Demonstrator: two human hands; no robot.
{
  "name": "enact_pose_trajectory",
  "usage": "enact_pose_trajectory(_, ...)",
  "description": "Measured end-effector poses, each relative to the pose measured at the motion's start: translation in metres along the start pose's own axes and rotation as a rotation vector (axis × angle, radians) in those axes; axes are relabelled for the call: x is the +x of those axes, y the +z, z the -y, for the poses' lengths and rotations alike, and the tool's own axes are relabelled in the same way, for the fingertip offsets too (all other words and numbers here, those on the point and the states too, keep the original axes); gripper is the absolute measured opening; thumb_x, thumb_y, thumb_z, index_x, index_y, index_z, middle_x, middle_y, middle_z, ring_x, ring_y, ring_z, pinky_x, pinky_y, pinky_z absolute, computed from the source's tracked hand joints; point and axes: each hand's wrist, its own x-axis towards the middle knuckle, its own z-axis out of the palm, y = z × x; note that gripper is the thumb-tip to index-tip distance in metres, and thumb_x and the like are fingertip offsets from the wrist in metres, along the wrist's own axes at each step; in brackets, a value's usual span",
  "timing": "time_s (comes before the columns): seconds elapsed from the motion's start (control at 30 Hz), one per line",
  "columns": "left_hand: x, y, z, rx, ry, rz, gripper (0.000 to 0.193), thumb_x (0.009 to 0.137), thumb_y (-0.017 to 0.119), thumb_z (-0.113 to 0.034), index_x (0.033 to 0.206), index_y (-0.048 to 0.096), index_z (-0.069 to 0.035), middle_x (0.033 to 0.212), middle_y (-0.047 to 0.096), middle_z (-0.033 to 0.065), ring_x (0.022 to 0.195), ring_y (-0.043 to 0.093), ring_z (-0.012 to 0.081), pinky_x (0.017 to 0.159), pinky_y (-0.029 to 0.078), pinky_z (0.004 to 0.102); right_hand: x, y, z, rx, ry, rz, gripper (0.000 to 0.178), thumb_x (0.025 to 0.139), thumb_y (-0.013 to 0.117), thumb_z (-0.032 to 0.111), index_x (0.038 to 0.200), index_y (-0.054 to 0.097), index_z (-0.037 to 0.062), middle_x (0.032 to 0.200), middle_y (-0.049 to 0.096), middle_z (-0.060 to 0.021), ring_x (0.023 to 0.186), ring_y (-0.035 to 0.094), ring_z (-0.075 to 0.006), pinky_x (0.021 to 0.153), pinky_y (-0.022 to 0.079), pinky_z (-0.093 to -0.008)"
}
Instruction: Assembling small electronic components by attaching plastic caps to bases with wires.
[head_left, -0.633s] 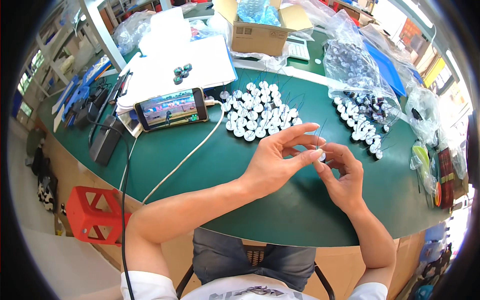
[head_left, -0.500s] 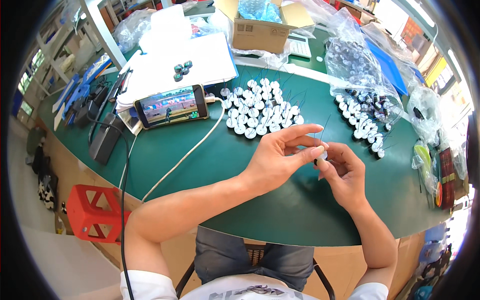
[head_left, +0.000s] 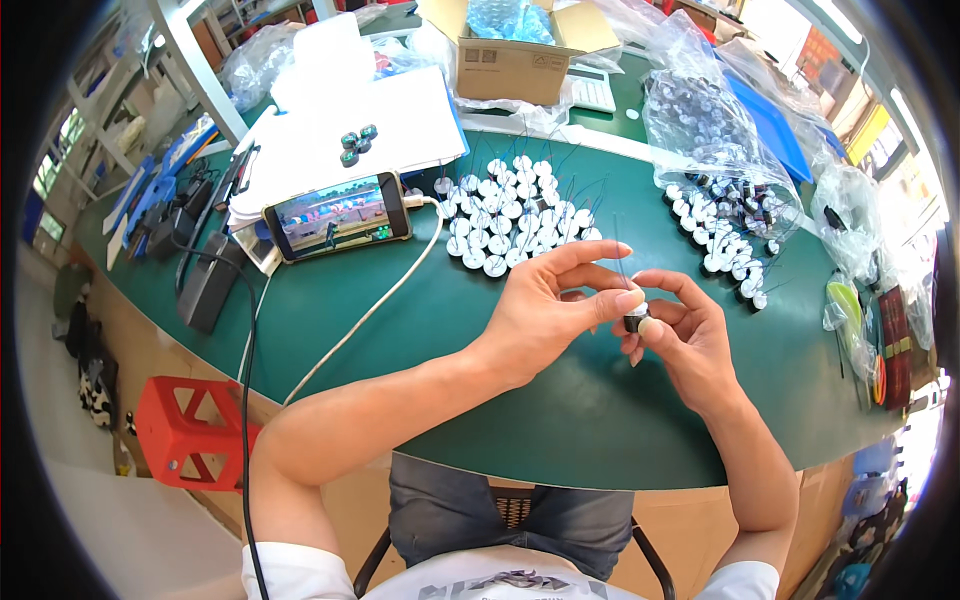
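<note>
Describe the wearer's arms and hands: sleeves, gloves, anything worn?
Both hands are bare: no gloves, rings or watch visible on the left hand or the right hand. Forearms are uncovered up to short white sleeves at the lower edge of the head view. No cables or markings on the arms.

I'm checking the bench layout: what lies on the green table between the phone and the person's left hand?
In the head view, a white cable crosses the green table between the phone and the left hand.

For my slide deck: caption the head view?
Both hands pinch a small round part above a green table.
</note>
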Motion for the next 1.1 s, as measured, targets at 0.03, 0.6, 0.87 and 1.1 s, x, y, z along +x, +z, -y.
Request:
enact_pose_trajectory(0.03, -0.0001, -0.0010, 0.0010, -0.021, 0.005, -0.026, 0.044, 0.081, 0.075, -0.008, 0.121, 0.056, -0.002, 0.094, 0.070, 0.0074, 0.086, 0.064, 0.0108, 0.068, 0.049, 0.0247, 0.0002, 0.0004, 0.0007, 0.000, 0.010, -0.005, 0.043, 0.088, 0.068, 0.012, 0.124, 0.049, -0.0011, 0.093, 0.068, -0.0126, 0.079, 0.065, -0.0148, 0.067, 0.053, -0.0262)
enact_pose_trajectory(0.6, 0.0042, -0.0031, 0.0069, -0.091, -0.009, -0.006, 0.038, 0.083, 0.073, -0.009, 0.118, 0.059, -0.002, 0.096, 0.069, 0.0074, 0.085, 0.064, 0.0117, 0.066, 0.050, 0.0247, -0.0020, 0.0006, -0.0036, -0.053, -0.011, -0.079, 0.033, 0.084, 0.073, 0.008, 0.113, 0.060, -0.0020, 0.097, 0.067, -0.0088, 0.078, 0.061, -0.0099, 0.066, 0.051, -0.0233)
enact_pose_trajectory(0.87, 0.0035, -0.0054, 0.0046, -0.073, -0.030, 0.007, 0.039, 0.083, 0.074, -0.010, 0.118, 0.059, -0.002, 0.101, 0.069, 0.0088, 0.087, 0.064, 0.0117, 0.068, 0.050, 0.0252, -0.0001, 0.0031, -0.0024, -0.040, -0.034, -0.091, 0.034, 0.085, 0.071, 0.007, 0.115, 0.059, -0.0022, 0.097, 0.068, -0.0087, 0.078, 0.062, -0.0104, 0.066, 0.051, -0.0239)
enact_pose_trajectory(1.1, 0.0033, -0.0041, 0.0039, -0.082, -0.017, 0.019, 0.032, 0.083, 0.073, -0.010, 0.112, 0.062, -0.002, 0.099, 0.069, 0.0089, 0.088, 0.064, 0.0131, 0.068, 0.051, 0.0256, -0.0021, -0.0002, -0.0040, -0.063, -0.053, -0.093, 0.034, 0.087, 0.069, 0.009, 0.117, 0.059, -0.0028, 0.095, 0.068, -0.0084, 0.080, 0.064, -0.0120, 0.066, 0.052, -0.0244)
